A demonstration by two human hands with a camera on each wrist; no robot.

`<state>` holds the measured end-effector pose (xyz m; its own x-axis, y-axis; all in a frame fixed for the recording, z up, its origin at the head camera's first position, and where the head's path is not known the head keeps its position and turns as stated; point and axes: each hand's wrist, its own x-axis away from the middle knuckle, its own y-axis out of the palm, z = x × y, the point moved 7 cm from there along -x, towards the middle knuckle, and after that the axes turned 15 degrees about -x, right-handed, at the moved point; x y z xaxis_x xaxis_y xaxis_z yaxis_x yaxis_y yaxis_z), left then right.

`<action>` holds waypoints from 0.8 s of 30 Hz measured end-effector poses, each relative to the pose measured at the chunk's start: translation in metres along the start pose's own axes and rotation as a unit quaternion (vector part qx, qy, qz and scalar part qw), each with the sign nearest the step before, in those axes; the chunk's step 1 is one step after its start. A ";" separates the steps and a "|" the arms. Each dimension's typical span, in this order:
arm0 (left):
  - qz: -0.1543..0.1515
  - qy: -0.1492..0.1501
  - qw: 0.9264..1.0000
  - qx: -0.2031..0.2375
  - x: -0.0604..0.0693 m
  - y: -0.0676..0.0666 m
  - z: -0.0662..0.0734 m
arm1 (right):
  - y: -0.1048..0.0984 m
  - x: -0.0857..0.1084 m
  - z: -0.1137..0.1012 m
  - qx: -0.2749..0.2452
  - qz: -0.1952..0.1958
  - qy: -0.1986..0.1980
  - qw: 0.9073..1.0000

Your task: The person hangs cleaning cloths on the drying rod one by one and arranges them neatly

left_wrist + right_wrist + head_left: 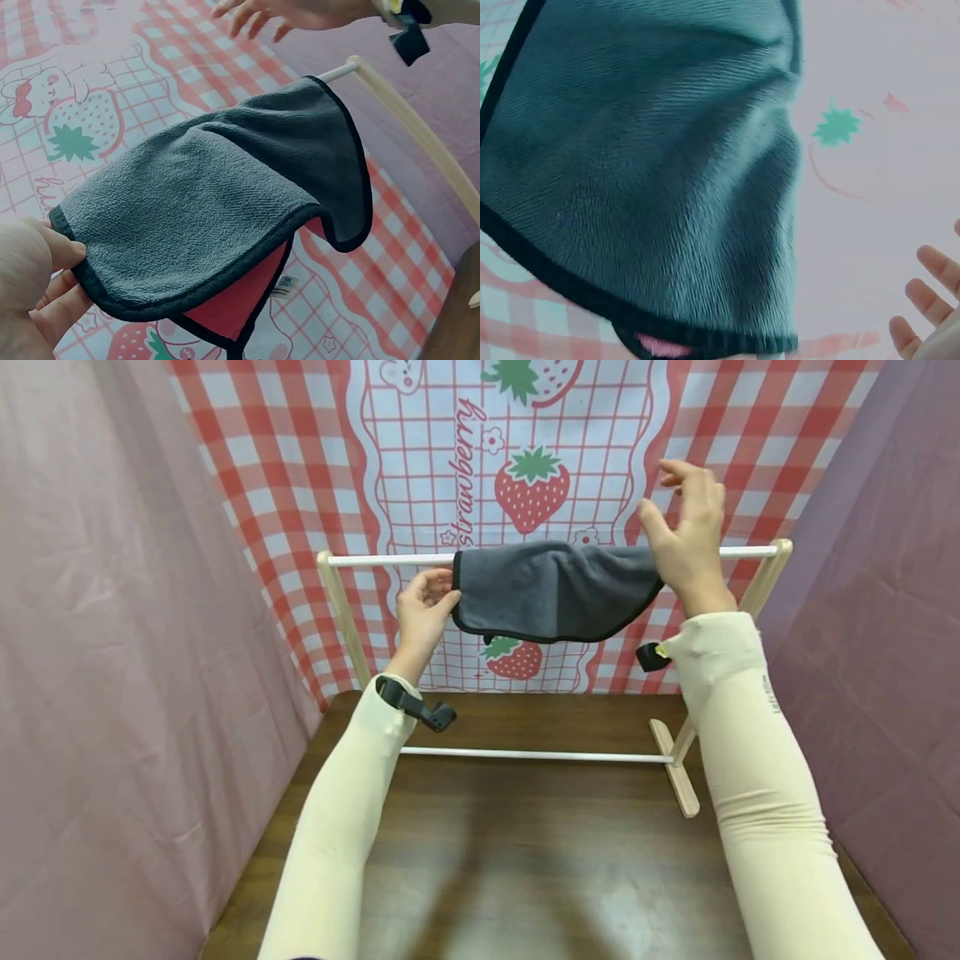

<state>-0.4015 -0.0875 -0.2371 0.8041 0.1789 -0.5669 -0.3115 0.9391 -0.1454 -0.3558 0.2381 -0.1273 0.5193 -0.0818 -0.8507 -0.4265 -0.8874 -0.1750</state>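
A grey towel [510,589] with black edging hangs folded over the white top bar [390,561] of a wooden rack. Its underside shows pink in the left wrist view, with a small white label [284,286]. My left hand [425,614] pinches the towel's left edge between thumb and fingers. Above the towel's right end, my right hand [692,531] is raised with fingers spread and loosely bent, holding nothing. In the right wrist view, its fingertips [928,301] are apart from the cloth, which drapes in wrinkles toward that end.
The rack's right upright [763,581] and foot [678,777] stand on a brown wooden table [525,860]. A lower white bar [532,755] runs near the tabletop. Behind hangs a red-checked strawberry cloth [285,468]; pink curtains [112,652] flank both sides.
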 end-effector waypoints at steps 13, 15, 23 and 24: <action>0.000 -0.009 1.000 0.010 0.001 -0.004 0.001 | -0.044 0.068 0.053 -0.193 0.163 0.141 0.957; -0.001 -0.010 1.000 0.010 0.001 -0.004 0.001 | -0.043 0.079 0.061 -0.237 0.177 0.146 0.944; -0.006 -0.026 1.000 -0.003 0.002 -0.003 -0.002 | -0.023 0.119 0.096 -0.382 0.171 0.213 0.883; -0.006 -0.027 1.000 -0.003 0.002 -0.004 -0.002 | -0.019 0.123 0.099 -0.385 0.160 0.225 0.881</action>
<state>-0.3999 -0.0911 -0.2393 0.8343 0.1831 -0.5200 -0.3044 0.9394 -0.1576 -0.3577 0.2900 -0.2775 0.7783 -0.4009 -0.4832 -0.0653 -0.8171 0.5727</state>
